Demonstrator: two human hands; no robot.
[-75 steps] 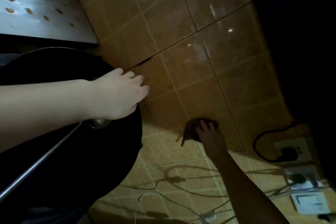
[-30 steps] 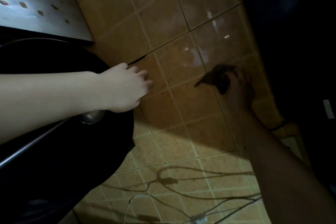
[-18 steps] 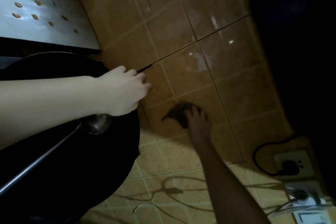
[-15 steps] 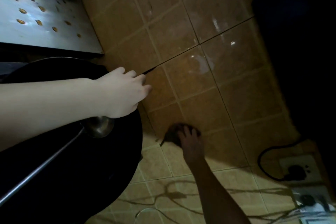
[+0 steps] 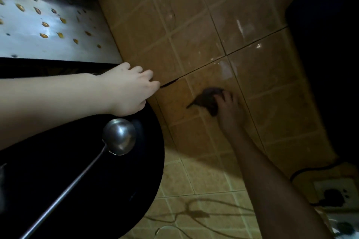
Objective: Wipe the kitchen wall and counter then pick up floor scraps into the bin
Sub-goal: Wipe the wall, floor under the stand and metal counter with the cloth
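black wok (image 5: 77,180) and steel ladle (image 5: 118,136) filled our near view as we worked through the first job. our left hand (image 5: 126,89) rested by the wok's rim, fingertips at the wall, fingers loosely bent and holding nothing. beyond it our right hand (image 5: 230,110) pressed the dark cloth (image 5: 207,99) to the tiled wall (image 5: 194,44); in the gloom we could not tell whether its fingers curled round it. half a second before, the cloth sat lower, near the wall's foot. we judged the wall part-wiped; counter and floor scraps remained, no bin in sight.
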